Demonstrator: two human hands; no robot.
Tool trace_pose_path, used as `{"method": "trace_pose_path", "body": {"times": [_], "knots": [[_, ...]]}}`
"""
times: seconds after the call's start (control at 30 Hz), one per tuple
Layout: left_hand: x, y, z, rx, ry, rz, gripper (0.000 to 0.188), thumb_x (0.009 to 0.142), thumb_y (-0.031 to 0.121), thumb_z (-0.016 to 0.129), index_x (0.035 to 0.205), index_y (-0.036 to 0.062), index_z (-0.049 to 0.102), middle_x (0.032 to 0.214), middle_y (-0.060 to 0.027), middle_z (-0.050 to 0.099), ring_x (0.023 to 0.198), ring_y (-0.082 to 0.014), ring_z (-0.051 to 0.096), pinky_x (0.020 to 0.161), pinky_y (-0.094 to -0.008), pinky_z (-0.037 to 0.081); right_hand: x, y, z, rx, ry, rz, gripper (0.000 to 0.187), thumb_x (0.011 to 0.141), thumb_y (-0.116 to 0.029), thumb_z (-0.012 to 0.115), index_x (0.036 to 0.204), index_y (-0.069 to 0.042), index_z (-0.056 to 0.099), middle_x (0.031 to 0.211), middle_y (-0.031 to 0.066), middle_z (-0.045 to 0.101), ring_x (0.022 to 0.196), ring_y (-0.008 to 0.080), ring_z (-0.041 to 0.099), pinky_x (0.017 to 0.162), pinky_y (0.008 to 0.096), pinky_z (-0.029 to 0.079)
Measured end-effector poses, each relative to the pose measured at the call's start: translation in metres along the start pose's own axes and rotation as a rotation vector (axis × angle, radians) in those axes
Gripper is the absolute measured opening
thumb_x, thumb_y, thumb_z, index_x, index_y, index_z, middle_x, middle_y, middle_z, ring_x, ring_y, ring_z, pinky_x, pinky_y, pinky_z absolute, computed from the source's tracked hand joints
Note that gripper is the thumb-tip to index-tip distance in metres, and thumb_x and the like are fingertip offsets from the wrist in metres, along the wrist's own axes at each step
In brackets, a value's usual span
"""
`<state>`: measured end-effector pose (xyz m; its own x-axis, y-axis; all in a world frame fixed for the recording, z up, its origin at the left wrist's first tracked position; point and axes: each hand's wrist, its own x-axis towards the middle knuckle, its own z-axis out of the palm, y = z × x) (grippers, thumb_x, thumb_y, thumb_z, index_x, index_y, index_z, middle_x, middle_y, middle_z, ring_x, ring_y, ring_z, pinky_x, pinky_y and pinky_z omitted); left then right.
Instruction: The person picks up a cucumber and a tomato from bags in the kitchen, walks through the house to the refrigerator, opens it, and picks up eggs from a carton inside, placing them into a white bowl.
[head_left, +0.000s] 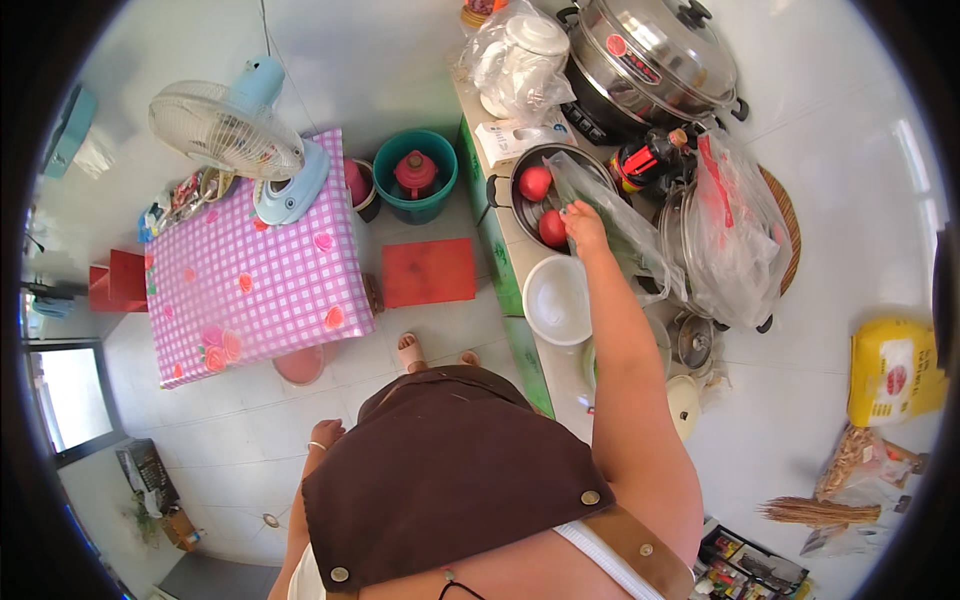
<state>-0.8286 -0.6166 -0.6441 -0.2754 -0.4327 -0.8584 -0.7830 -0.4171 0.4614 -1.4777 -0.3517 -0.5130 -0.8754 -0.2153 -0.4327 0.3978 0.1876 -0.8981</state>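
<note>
My right hand [584, 226] reaches over a dark-rimmed metal pot [497, 192] on the counter at the right. Its fingers are drawn together beside a tomato [552, 228]; what they pinch, if anything, is hidden. A second tomato [535, 183] lies farther back in the pot. Across the pot's right side and under my hand stretches a clear plastic bag [620, 215]. Just nearer than the pot, a white bowl [557, 300] stands left of my forearm. Down at my left side hangs my left hand [327, 433], fingers curled in and apparently holding nothing.
Behind the pot are a large steel steamer [650, 60] and a dark sauce bottle [645, 160]. Bagged lidded pans [735, 235] crowd the right. A fan [290, 185] stands on the checked tablecloth [255, 290]; a red stool [430, 272] and green bucket [415, 207] are on the floor.
</note>
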Motion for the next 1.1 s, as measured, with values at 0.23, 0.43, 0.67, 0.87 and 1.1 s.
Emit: {"method": "trace_pose_path", "body": {"times": [0.23, 0.43, 0.67, 0.87, 1.1], "knots": [[-0.001, -0.050, -0.045, 0.177, 0.091, 0.000, 0.027, 0.082, 0.024, 0.054, 0.094, 0.0002, 0.053, 0.078, -0.0112, 0.061, 0.064, -0.0204, 0.059, 0.053, -0.0319, 0.046, 0.012, 0.003, 0.010, -0.934, 0.305, -0.577, 0.031, 0.071, -0.003, 0.056, 0.101, -0.004, 0.061, 0.097, 0.0129, 0.062, 0.095, 0.0237, 0.058, 0.082, 0.0309, 0.044], [-0.026, -0.019, -0.047, -0.356, 0.211, -0.268, 0.026, 0.083, 0.026, 0.052, 0.100, 0.0056, 0.050, 0.082, -0.0090, 0.059, 0.064, -0.0187, 0.058, 0.050, -0.0321, 0.044, 0.007, -0.020, 0.067, -1.281, 0.144, -0.902, 0.035, 0.069, -0.005, 0.059, 0.104, -0.003, 0.054, 0.109, 0.0140, 0.054, 0.104, 0.0298, 0.049, 0.088, 0.0371, 0.041], [-0.024, -0.076, -0.008, 0.071, 0.182, 0.051, 0.027, 0.081, 0.025, 0.055, 0.098, 0.0044, 0.056, 0.086, -0.0102, 0.062, 0.073, -0.0228, 0.061, 0.064, -0.0352, 0.048, 0.066, -0.002, 0.081, -1.587, 0.168, -0.722, 0.053, 0.069, -0.007, 0.060, 0.119, -0.007, 0.042, 0.125, 0.0155, 0.041, 0.113, 0.0313, 0.041, 0.091, 0.0365, 0.038], [-0.035, -0.104, 0.021, 0.290, 0.171, 0.013, 0.027, 0.080, 0.026, 0.057, 0.093, 0.0037, 0.061, 0.087, -0.0105, 0.064, 0.079, -0.0244, 0.061, 0.072, -0.0360, 0.049, 0.057, -0.020, 0.074, -1.499, 0.026, -0.634, 0.060, 0.064, -0.005, 0.065, 0.119, -0.008, 0.041, 0.118, 0.0139, 0.043, 0.113, 0.0315, 0.040, 0.092, 0.0369, 0.038], [-0.036, -0.085, 0.021, 0.269, 0.231, -0.027, 0.027, 0.080, 0.027, 0.057, 0.089, 0.0019, 0.063, 0.082, -0.0099, 0.065, 0.077, -0.0227, 0.061, 0.070, -0.0336, 0.049, -0.003, -0.044, 0.050, -0.660, 0.040, -0.925, 0.072, 0.052, 0.000, 0.070, 0.118, -0.007, 0.042, 0.118, 0.0152, 0.041, 0.110, 0.0345, 0.040, 0.094, 0.0402, 0.035]]}}
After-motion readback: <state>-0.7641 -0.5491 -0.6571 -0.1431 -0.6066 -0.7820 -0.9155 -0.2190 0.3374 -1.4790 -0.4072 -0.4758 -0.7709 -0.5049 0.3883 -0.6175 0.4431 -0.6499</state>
